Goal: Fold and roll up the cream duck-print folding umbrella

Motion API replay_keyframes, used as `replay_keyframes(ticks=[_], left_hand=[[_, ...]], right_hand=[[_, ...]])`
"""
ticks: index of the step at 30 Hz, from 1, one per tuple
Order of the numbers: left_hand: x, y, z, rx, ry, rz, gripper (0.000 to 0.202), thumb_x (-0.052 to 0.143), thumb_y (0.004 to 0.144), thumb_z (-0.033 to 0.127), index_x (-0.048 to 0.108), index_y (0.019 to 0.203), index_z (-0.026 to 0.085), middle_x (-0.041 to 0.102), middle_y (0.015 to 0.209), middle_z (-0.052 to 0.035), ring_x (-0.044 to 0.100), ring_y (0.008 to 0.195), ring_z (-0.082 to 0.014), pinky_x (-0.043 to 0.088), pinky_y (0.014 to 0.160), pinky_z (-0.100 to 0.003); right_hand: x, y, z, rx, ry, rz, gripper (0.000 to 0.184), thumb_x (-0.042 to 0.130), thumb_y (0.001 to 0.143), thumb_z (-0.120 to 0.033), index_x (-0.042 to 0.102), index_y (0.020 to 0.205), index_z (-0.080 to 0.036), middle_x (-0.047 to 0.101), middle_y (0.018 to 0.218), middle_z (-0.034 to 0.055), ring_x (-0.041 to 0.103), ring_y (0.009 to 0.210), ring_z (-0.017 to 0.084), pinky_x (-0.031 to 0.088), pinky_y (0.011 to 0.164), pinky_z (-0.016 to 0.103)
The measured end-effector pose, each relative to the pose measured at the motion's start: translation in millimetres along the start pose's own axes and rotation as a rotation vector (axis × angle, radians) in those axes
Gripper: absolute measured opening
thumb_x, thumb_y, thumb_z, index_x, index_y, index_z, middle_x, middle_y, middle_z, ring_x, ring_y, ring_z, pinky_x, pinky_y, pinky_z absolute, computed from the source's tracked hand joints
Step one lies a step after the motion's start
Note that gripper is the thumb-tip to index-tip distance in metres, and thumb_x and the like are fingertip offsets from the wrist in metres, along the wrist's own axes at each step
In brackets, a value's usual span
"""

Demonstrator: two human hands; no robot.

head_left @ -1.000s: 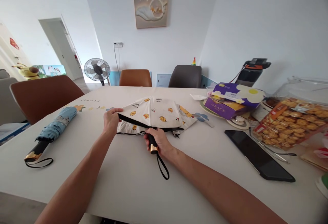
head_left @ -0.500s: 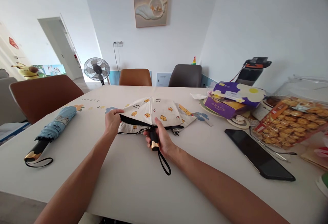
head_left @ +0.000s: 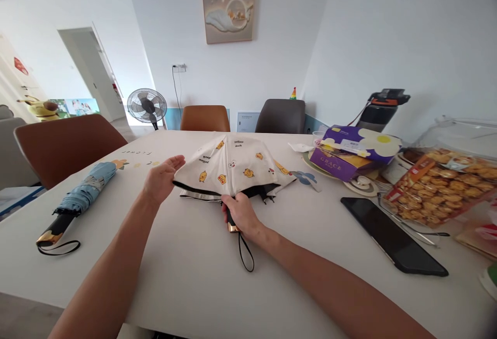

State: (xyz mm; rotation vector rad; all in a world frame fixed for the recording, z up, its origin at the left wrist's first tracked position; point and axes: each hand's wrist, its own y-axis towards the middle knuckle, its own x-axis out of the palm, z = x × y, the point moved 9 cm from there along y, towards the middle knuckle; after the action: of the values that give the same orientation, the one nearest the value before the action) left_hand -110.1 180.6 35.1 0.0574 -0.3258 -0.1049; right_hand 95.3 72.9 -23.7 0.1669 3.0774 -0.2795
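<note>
A cream umbrella (head_left: 240, 165) printed with yellow ducks lies partly spread over the table, its black lining showing along the near edge. My right hand (head_left: 241, 212) is wrapped round its black handle (head_left: 231, 222), thumb up near the canopy's edge. Below the handle's gold end hangs a black wrist strap (head_left: 246, 256). At the canopy's left edge my left hand (head_left: 161, 178) is open, fingers stretched out flat beside the fabric; whether the palm touches it I cannot tell. A folded blue umbrella (head_left: 85, 189) with a black and gold handle lies to the left.
On the right are a black phone (head_left: 392, 235), glasses (head_left: 411, 225), a purple box (head_left: 349, 150) and a clear bag of cookies (head_left: 446, 183). A dark bottle-like appliance (head_left: 378, 111) stands behind. Chairs (head_left: 205, 119) and a fan (head_left: 147, 106) are beyond the white table (head_left: 186, 287).
My left hand has let go of the canopy's edge, and its fingers have straightened. The canopy sits fuller and a little higher. My right hand's thumb has shifted down slightly.
</note>
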Motion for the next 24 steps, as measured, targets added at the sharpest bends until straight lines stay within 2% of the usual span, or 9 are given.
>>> replay_keyframes(ticks=[2, 4, 6, 8, 10, 13, 18, 20, 24], left_hand=[[-14.1, -1, 13, 0.097, 0.106, 0.17, 0.033, 0.056, 0.054, 0.02, 0.068, 0.085, 0.017, 0.063, 0.1, -0.0049, 0.055, 0.096, -0.0179, 0.044, 0.075, -0.026], [-14.0, -6, 20, 0.178, 0.211, 0.267, 0.023, 0.06, 0.057, 0.025, 0.066, 0.078, 0.017, 0.064, 0.087, -0.0039, 0.057, 0.08, -0.0153, 0.044, 0.07, -0.026], [4.1, -9, 11, 0.15, 0.313, 0.21, 0.019, 0.061, 0.061, 0.032, 0.063, 0.071, 0.015, 0.062, 0.073, -0.0031, 0.053, 0.062, -0.0127, 0.043, 0.061, -0.027], [27.2, -14, -10, 0.046, 0.462, 0.097, 0.024, 0.061, 0.065, 0.039, 0.061, 0.067, 0.015, 0.059, 0.064, -0.0022, 0.049, 0.053, -0.0114, 0.04, 0.054, -0.026], [43.9, -21, -26, 0.0, 0.632, 0.028, 0.026, 0.059, 0.067, 0.042, 0.059, 0.067, 0.016, 0.058, 0.061, -0.0011, 0.048, 0.053, -0.0117, 0.038, 0.052, -0.025], [56.5, -25, -39, 0.037, 0.828, -0.006, 0.022, 0.054, 0.071, 0.039, 0.059, 0.068, 0.018, 0.057, 0.061, 0.0006, 0.05, 0.058, -0.0131, 0.037, 0.053, -0.025], [64.0, -29, -44, 0.106, 1.018, 0.012, 0.023, 0.05, 0.077, 0.042, 0.059, 0.072, 0.021, 0.061, 0.067, 0.0014, 0.054, 0.066, -0.0147, 0.038, 0.06, -0.027], [73.0, -35, -42, 0.155, 1.046, 0.003, 0.025, 0.05, 0.078, 0.044, 0.059, 0.074, 0.021, 0.061, 0.069, 0.0018, 0.054, 0.067, -0.0149, 0.038, 0.062, -0.028], [97.6, -49, -32, 0.258, 1.138, 0.004, 0.025, 0.058, 0.074, 0.046, 0.054, 0.076, 0.022, 0.059, 0.077, 0.0007, 0.054, 0.074, -0.0167, 0.039, 0.064, -0.029]], right_hand=[[-2, 1, -6, -0.07, -0.15, 0.022, 0.024, 0.053, 0.081, -0.024, 0.044, 0.061, -0.018, 0.051, 0.047, -0.0024, 0.046, 0.034, 0.009, 0.033, 0.033, 0.02], [3, 2, -6, -0.065, -0.209, -0.032, 0.023, 0.054, 0.081, -0.022, 0.045, 0.061, -0.017, 0.051, 0.047, -0.0028, 0.046, 0.033, 0.009, 0.033, 0.033, 0.021], [8, 3, 0, 0.019, -0.127, -0.075, 0.022, 0.053, 0.081, -0.022, 0.045, 0.061, -0.018, 0.051, 0.048, -0.003, 0.047, 0.033, 0.009, 0.034, 0.032, 0.021], [11, 2, 7, 0.117, 0.01, -0.07, 0.021, 0.052, 0.082, -0.023, 0.043, 0.063, -0.019, 0.051, 0.049, -0.0034, 0.047, 0.034, 0.01, 0.034, 0.03, 0.021], [14, 1, 9, 0.154, 0.105, -0.063, 0.022, 0.051, 0.083, -0.023, 0.042, 0.065, -0.019, 0.051, 0.049, -0.0038, 0.046, 0.033, 0.01, 0.034, 0.029, 0.021], [17, 0, 10, 0.15, 0.141, -0.067, 0.021, 0.051, 0.084, -0.023, 0.043, 0.064, -0.019, 0.05, 0.048, -0.0037, 0.045, 0.031, 0.01, 0.034, 0.028, 0.021], [16, 3, 14, 0.139, 0.215, -0.057, 0.018, 0.051, 0.082, -0.023, 0.045, 0.066, -0.018, 0.052, 0.052, -0.0022, 0.047, 0.033, 0.011, 0.04, 0.029, 0.023], [17, 6, 15, 0.118, 0.232, -0.058, 0.019, 0.052, 0.082, -0.025, 0.045, 0.066, -0.018, 0.052, 0.053, -0.0018, 0.048, 0.034, 0.011, 0.04, 0.029, 0.024], [18, 7, 12, 0.042, 0.092, -0.031, 0.022, 0.051, 0.078, -0.022, 0.045, 0.058, -0.018, 0.049, 0.046, -0.0018, 0.045, 0.031, 0.012, 0.035, 0.028, 0.023]])
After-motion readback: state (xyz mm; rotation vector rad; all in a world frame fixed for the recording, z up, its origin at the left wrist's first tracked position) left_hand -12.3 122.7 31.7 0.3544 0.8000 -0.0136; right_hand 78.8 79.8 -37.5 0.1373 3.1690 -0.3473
